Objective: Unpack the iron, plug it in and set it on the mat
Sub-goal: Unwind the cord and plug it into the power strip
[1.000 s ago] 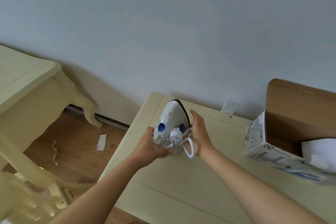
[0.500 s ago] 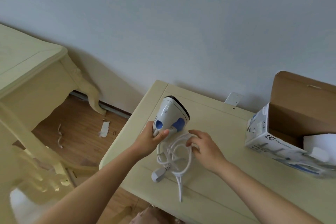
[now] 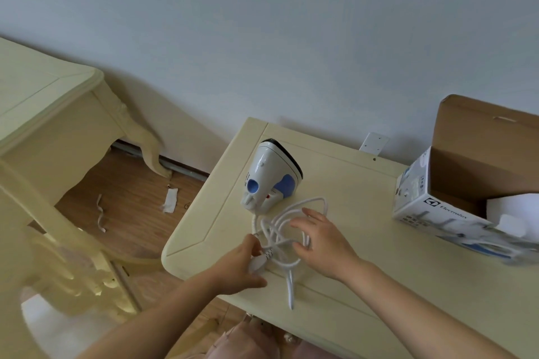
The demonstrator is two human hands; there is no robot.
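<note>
The iron stands on its heel near the table's far left corner, soleplate turned toward the wall, out of the box that lies open at about three o'clock from it. From the heel the white cord spills toward six o'clock in loose, tangled loops on the tabletop.

The left hand has its thumb and fingers pinched around the plug at the near end of the tangle. The right hand hovers flat over the loops, fingers spread and slightly curled, seemingly resting on or just above the strands; I can't tell which.

The cord looks limp and light, likely to snag on itself if pulled hard, so drawing the plug out while the other hand pins or combs the coils seems sensible. The plug's stiff body is the right place to hold. The iron itself looks compact, hard-shelled and smooth; tugging the cord could topple it off its heel, so its handle is the safer grip. No mat is visible, and whether the small white plate on the wall at one o'clock is an outlet I can't tell.
</note>
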